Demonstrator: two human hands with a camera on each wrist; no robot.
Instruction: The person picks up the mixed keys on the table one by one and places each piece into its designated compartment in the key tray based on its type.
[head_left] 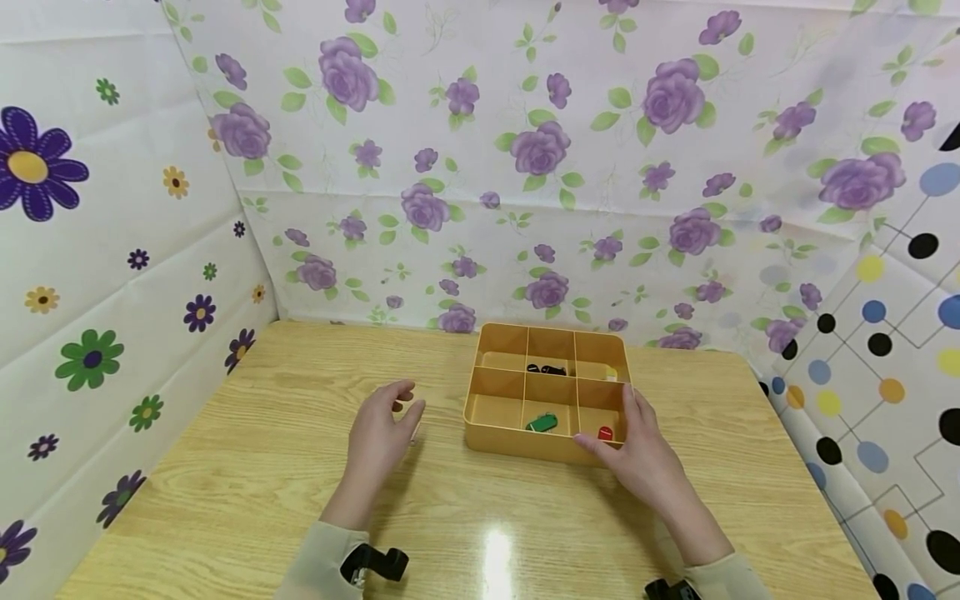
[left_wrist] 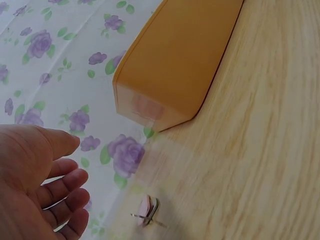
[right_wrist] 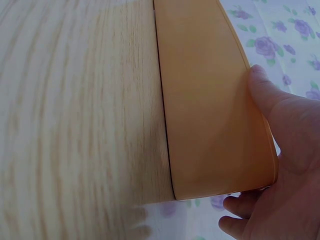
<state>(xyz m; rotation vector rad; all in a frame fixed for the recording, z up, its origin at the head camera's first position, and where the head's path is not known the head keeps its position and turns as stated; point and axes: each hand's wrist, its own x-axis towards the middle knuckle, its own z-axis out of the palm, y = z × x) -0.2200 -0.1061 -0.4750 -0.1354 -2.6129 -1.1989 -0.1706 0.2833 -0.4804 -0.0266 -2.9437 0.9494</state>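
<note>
An orange-yellow divided box [head_left: 495, 440] with six compartments sits on the wooden table. My right hand [head_left: 647, 462] grips its near right corner, thumb on the front rim and fingers along the right side. In the right wrist view the thumb [right_wrist: 267, 90] lies over the box's top edge. To the left of the box, my left hand [head_left: 384, 432] is held above the table with relaxed, slightly bent fingers and nothing between them. Beside it in the left wrist view is a small pinkish piece with a dark metal loop [left_wrist: 147, 211], blurred; the hand mostly hides it in the head view.
Inside the box are a green tag-like piece [head_left: 542, 422], a red piece [head_left: 605, 433], several black pieces [head_left: 553, 370] and a yellow-white piece [head_left: 611, 374], in separate compartments. A flowered cloth [head_left: 420, 275] stands behind the table [head_left: 247, 467], with patterned cloths at both sides.
</note>
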